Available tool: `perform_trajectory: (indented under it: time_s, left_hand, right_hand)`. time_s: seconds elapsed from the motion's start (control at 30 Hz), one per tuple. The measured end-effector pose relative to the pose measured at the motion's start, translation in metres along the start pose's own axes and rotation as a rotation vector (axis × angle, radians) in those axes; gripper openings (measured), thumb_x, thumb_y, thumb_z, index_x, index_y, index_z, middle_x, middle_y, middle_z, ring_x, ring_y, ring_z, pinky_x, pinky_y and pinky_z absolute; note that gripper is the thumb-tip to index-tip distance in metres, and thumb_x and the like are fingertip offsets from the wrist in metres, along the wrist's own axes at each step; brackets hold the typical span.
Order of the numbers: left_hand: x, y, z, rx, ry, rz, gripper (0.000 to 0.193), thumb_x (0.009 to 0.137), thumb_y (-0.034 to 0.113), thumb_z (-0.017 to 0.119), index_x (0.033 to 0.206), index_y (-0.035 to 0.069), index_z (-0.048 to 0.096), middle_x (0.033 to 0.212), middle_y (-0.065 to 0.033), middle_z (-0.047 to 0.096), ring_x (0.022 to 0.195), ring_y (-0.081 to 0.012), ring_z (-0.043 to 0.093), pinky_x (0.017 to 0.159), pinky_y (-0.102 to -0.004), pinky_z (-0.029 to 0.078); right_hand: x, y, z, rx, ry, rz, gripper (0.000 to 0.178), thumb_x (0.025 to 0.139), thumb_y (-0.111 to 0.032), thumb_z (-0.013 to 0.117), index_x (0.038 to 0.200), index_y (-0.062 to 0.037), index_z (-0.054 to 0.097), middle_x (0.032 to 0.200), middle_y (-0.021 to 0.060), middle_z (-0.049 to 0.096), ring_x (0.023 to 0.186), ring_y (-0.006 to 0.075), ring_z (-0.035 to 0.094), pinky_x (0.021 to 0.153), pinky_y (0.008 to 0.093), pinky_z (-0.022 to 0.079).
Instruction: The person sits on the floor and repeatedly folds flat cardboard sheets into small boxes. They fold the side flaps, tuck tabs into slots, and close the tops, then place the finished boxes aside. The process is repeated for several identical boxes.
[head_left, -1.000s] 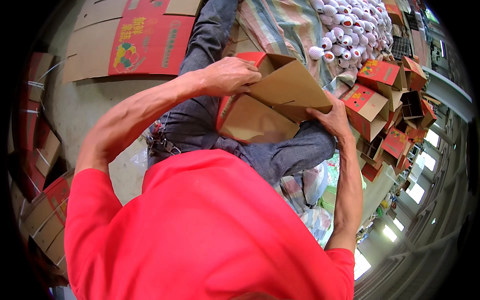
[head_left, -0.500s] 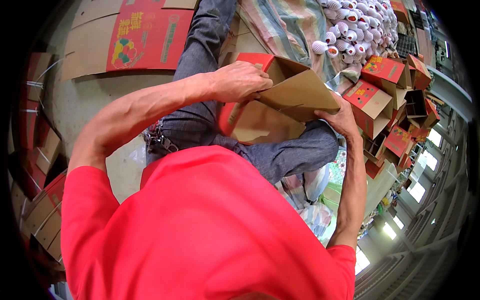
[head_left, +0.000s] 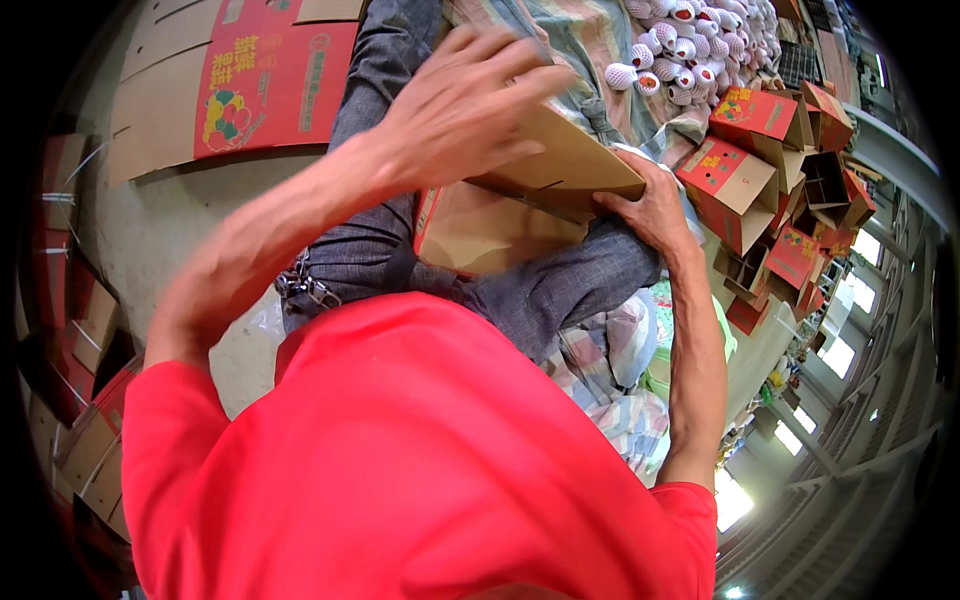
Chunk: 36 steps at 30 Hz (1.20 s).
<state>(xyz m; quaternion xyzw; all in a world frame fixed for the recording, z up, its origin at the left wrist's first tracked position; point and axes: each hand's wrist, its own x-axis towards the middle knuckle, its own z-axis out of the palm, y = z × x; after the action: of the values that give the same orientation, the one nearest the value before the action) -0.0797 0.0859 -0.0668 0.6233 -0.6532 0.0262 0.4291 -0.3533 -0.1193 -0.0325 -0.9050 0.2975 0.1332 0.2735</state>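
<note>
A cardboard box (head_left: 500,228), brown inside with red on its outer side, rests between my legs. Its slanting brown panel (head_left: 570,160) has a short slit in it. My right hand (head_left: 650,200) grips the right end of this panel, thumb on the near face and fingers behind. Above the box's left part hovers my left hand (head_left: 470,105), blurred by motion. Its fingers are stretched and apart, with nothing seen in them. It hides the box's far left corner.
Flattened red and brown cartons (head_left: 270,90) lie on the floor at the far left. Foam-netted fruit (head_left: 690,50) is heaped on a striped cloth (head_left: 570,40). Several set-up boxes (head_left: 730,190) are piled at the right. Strapped carton bundles (head_left: 85,330) stand at the left edge.
My left hand has let go of the box's left edge and risen, its fingers spreading. The right hand keeps its grip, while the box appears slightly farther left in view.
</note>
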Motion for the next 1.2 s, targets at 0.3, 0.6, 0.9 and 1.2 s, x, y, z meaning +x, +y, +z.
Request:
perform_trajectory:
  time_s: [0.3,0.6,0.9,1.2]
  left_hand:
    - [0.057,-0.002,0.072,-0.179,-0.938,0.017,0.028,0.078,0.015,0.075,0.101,-0.001,0.079,0.097,-0.0225,0.079,0.089,-0.0411,0.077,0.074,-0.0496,0.062]
    - [0.019,0.015,0.050,-0.107,-0.757,-0.031,0.020,0.089,0.016,0.069,0.104,0.003,0.071,0.100,-0.0201,0.076,0.097,-0.0403,0.075,0.084,-0.0497,0.060]
    - [0.008,0.031,0.051,-0.020,-0.798,-0.017,0.029,0.083,0.005,0.073,0.111,0.003,0.068,0.105,-0.0164,0.075,0.102,-0.0365,0.073,0.084,-0.0473,0.060]
    - [0.013,0.030,0.049,0.013,-0.871,0.009,0.043,0.086,0.008,0.070,0.128,0.002,0.065,0.117,-0.0127,0.073,0.116,-0.0316,0.069,0.093,-0.0440,0.059]
  right_hand:
    - [-0.007,-0.006,0.009,-0.036,0.077,-0.039,0.062,0.077,-0.015,0.092,0.133,-0.0011,0.070,0.127,0.0182,0.075,0.116,0.0316,0.073,0.103,0.0390,0.055]
    - [-0.025,-0.024,0.029,-0.107,0.198,-0.089,0.059,0.073,-0.012,0.093,0.126,0.0016,0.070,0.129,0.0212,0.073,0.119,0.0391,0.070,0.104,0.0436,0.055]
    - [-0.045,-0.027,0.045,-0.133,0.291,-0.092,0.062,0.071,-0.011,0.093,0.127,0.0005,0.068,0.130,0.0206,0.072,0.120,0.0393,0.069,0.104,0.0457,0.055]
    - [-0.047,-0.027,0.046,-0.105,0.324,-0.076,0.060,0.071,-0.010,0.093,0.126,0.0005,0.068,0.128,0.0204,0.073,0.119,0.0396,0.069,0.103,0.0456,0.055]
